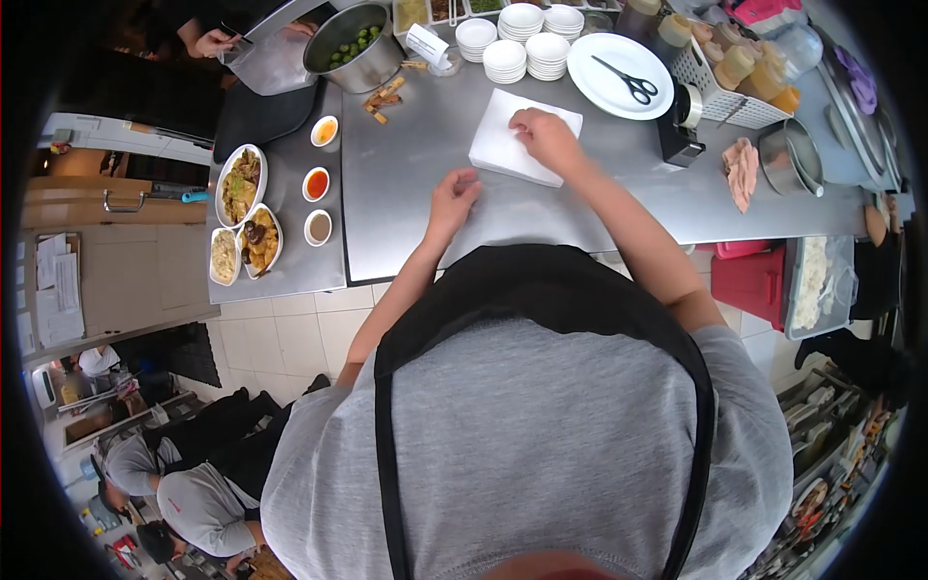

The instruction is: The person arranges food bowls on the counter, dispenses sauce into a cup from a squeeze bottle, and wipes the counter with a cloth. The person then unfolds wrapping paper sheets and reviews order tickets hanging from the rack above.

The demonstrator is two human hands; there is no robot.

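Observation:
My right hand (543, 135) rests, fingers curled, on the near right corner of a white folded paper napkin stack (505, 143) lying on the steel counter (406, 193). My left hand (454, 195) lies on the bare counter just left of and nearer than the napkins, its fingers loosely together and holding nothing. A white plate (607, 82) with black scissors (628, 82) sits just beyond the napkins to the right.
Stacks of small white bowls (527, 43) and a pot of green limes (356, 43) stand at the back. Plates of food (242, 217) and three sauce dishes (317, 184) sit left. Another person's hand (211, 43) is at top left. People crouch below left.

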